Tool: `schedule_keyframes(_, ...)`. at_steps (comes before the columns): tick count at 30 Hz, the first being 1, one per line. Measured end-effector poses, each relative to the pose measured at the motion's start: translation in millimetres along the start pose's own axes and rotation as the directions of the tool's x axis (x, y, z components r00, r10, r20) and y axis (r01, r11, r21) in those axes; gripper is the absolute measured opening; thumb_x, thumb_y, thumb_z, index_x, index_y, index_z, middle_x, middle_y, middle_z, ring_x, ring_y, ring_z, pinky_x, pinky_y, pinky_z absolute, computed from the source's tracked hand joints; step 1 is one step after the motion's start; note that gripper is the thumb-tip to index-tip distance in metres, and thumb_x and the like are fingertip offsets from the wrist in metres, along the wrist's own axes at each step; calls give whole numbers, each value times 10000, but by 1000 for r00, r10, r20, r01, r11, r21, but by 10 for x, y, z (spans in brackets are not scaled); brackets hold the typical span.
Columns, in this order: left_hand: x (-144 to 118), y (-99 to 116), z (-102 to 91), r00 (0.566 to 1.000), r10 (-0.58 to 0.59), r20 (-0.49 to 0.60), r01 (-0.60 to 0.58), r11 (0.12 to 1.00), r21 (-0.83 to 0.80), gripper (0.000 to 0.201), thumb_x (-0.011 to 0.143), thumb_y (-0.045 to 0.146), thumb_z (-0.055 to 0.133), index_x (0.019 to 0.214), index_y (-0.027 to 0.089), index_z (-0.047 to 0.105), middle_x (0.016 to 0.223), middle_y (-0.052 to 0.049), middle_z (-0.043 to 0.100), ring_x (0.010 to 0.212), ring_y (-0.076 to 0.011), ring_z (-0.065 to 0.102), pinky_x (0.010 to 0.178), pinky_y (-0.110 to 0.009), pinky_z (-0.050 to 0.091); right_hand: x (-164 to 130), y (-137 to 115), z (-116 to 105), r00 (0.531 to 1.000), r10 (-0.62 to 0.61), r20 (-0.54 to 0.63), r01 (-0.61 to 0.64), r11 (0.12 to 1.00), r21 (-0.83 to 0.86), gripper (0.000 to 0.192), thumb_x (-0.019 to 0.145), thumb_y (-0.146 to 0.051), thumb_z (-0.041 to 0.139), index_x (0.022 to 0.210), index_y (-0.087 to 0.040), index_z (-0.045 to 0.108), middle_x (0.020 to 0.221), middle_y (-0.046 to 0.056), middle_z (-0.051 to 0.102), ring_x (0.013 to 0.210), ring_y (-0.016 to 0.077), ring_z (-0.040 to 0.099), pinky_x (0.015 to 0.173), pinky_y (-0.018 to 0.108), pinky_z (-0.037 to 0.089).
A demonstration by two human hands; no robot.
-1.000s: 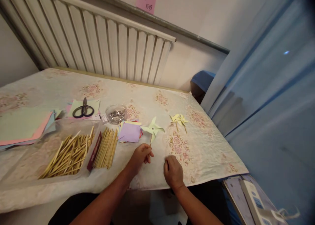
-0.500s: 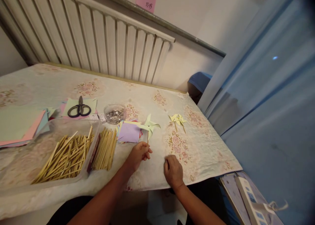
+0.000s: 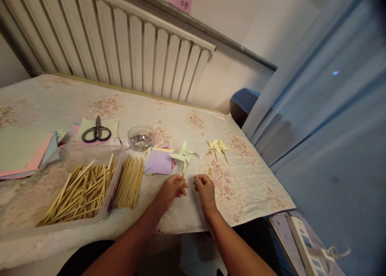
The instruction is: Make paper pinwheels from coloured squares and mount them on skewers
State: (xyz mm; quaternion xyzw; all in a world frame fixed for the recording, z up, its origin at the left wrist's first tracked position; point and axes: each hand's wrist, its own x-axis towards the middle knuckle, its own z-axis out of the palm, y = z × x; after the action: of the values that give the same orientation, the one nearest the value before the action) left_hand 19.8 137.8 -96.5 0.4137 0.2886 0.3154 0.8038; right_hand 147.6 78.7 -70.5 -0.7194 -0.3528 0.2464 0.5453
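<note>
My left hand (image 3: pixel 172 188) grips the thin wooden stick of a pale green paper pinwheel (image 3: pixel 184 155) and holds it upright above the table. My right hand (image 3: pixel 205 189) sits just right of the stick with fingers curled; whether it touches the stick I cannot tell. Two yellow pinwheels (image 3: pixel 219 147) lie on the floral tablecloth (image 3: pixel 247 183) further right.
A stack of small coloured paper squares (image 3: pixel 158 161) lies left of the pinwheel. Bamboo sticks fill a clear tray (image 3: pixel 76 189), more sticks (image 3: pixel 131 182) lie beside it. Scissors (image 3: pixel 96 132), a pin dish (image 3: pixel 140 139), large paper sheets (image 3: pixel 22 151), radiator (image 3: pixel 120 46) behind.
My right hand has lifted off the table and moved up and left, close to the pinwheel's stick. My left hand keeps holding the pinwheel in about the same place.
</note>
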Motion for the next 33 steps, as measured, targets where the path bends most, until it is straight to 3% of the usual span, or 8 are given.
schedule_keyframes(4,-6,-9,-3,1000,5,-14,-5,1000,6,258,718,354,645,799,160,494,758,-7,627,497,-70,545,465,-207,318,42,-241,178,997,70,17,-72,990,120,153,683,-317,595,712,-167,591,563,-47,525,515,110,484,512,227,391)
schedule_keyframes(10,2,-46,-5,1000,9,-15,-8,1000,22,227,705,332,624,786,165,494,724,-6,628,487,-82,545,459,-214,311,92,-371,357,994,108,-24,-102,980,169,178,644,-308,605,755,-174,566,560,-63,487,483,101,464,461,216,388)
schedule_keyframes(18,-18,-16,43,999,0,-33,2,998,56,219,673,334,611,737,177,474,672,-8,625,459,-91,539,444,-217,306,170,-348,433,991,102,-91,-97,993,64,143,652,-293,538,565,-212,460,439,-73,397,412,98,369,384,217,295)
schedule_keyframes(27,-41,8,62,998,-4,-58,9,997,80,156,665,269,575,750,172,487,677,-7,632,466,-95,552,448,-217,316,180,-349,407,986,162,36,-166,968,191,179,636,-277,531,503,-207,432,403,-79,394,353,78,342,342,205,242)
schedule_keyframes(33,-48,18,78,998,-4,-60,8,997,80,183,654,306,592,719,183,474,652,0,625,460,-95,544,441,-217,307,160,-327,428,982,185,32,-188,962,200,186,635,-288,530,504,-216,419,394,-76,400,341,84,331,322,211,235)
